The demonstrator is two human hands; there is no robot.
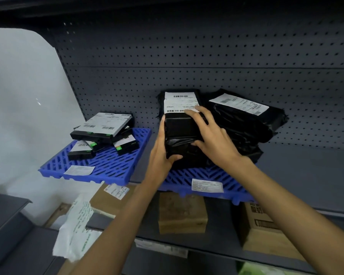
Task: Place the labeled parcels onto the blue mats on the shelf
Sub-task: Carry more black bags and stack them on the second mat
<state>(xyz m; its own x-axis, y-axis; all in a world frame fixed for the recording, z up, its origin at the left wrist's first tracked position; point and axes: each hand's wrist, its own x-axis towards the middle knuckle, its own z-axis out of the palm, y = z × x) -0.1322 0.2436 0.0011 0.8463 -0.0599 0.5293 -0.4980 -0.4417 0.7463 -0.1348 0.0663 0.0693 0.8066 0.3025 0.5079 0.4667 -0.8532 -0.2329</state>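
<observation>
A black plastic-wrapped parcel (180,124) with a white barcode label lies on the right blue mat (187,178), leaning back toward the pegboard. My left hand (161,153) grips its left side and front corner. My right hand (211,133) lies over its top and right side, fingers spread. Behind it on the right rests another black parcel (246,116) with a white label. The left blue mat (107,165) carries several flat black boxes (103,128) with white labels, stacked loosely.
A dark pegboard back wall (207,56) closes the shelf. Below are cardboard boxes (182,213), a brown carton (262,229) and a white printed bag (77,225). White tags sit on both mats' front edges. Bare grey shelf (306,167) lies to the right.
</observation>
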